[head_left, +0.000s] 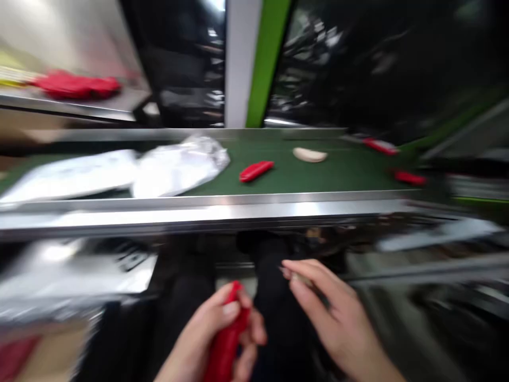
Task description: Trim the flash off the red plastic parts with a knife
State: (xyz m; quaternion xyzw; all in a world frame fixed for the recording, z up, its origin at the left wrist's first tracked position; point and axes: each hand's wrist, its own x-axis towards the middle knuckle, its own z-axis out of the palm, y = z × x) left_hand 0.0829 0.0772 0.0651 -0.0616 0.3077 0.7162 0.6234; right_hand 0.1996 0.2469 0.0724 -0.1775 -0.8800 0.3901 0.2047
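red plastic fills my left hand (217, 331): a long, smooth red piece (225, 345), narrow and rounded at its top end, standing roughly upright low in the frame. my fingers and thumb are wrapped around its middle, thumb pressed on the upper part, so only its tip and lower length show. no brand, label or writing can be read on it, or anywhere else; the whole view is smeared with motion blur.

my right hand (326, 313) is just beside it, a little higher and to the right, not touching the red piece. its fingers are held close together and curled slightly inward, with the fingertips pinching a small pale piece (296, 276); it is too blurred to say what that is.

above both hands runs a metal rail (238, 209), the near edge of a green conveyor belt (342, 170). on the belt, well apart from my hands, lie a second red piece (256, 170) of the same kind on its side, a cream-coloured oval piece (309, 154) just right of it, and two more red pieces (409, 177) toward the far right. crumpled clear plastic bags (175, 167) cover the belt's left part. a red pile (75, 86) sits on a shelf at upper left, and a white and green post (254, 63) rises behind the belt.
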